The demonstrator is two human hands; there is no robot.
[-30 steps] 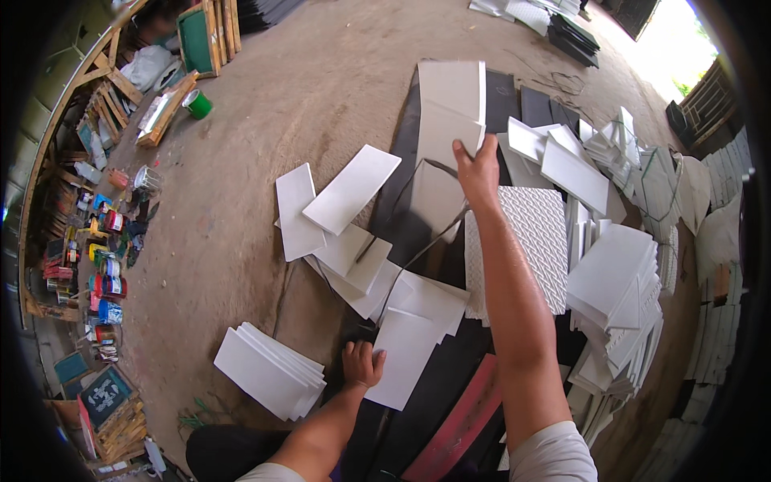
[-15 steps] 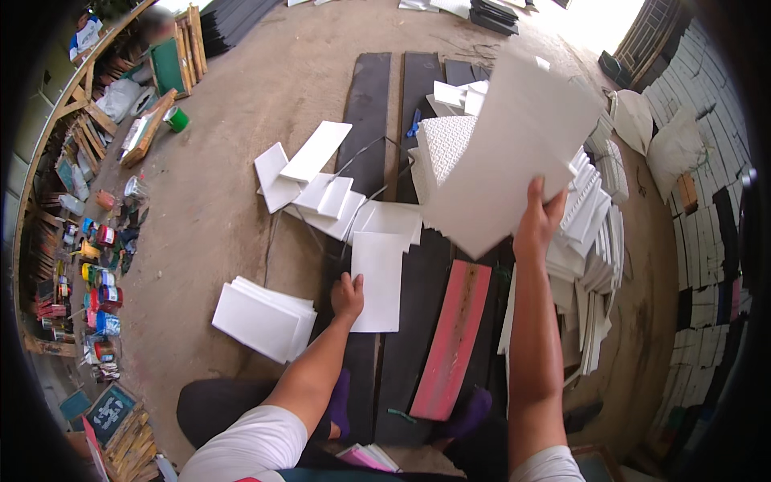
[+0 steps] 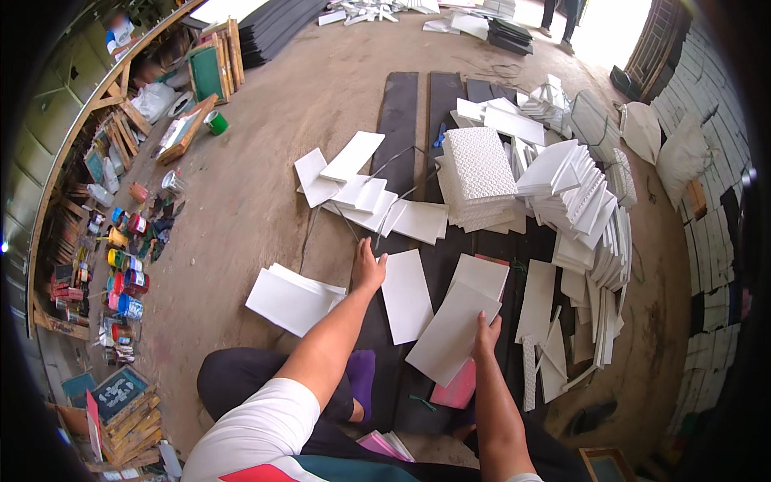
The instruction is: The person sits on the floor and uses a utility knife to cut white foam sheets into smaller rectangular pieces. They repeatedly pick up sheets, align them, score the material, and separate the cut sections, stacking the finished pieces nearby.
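Note:
My right hand (image 3: 486, 336) is closed on the right edge of a white foam sheet (image 3: 450, 333), holding it slanted over the red-pink board (image 3: 454, 387). A second white sheet (image 3: 482, 275) lies partly beneath it. On the dark planks, a third white sheet (image 3: 407, 297) lies just left of these. At that sheet's upper left corner is my left hand (image 3: 369, 271), its fingers apart and nothing in its grasp; whether the thumb touches the sheet I cannot tell.
Beyond my hands stand a stack of bumpy-textured white sheets (image 3: 482, 169) and a fanned pile of white sheets (image 3: 590, 201). More loose sheets (image 3: 293, 299) lie at the left, with a dark cord (image 3: 309, 233) nearby. Paint jars (image 3: 132, 281) line the left side.
My right hand has come down from the upper right with a sheet, now above the red-pink board. My left hand has let go of its sheet. The view has shifted.

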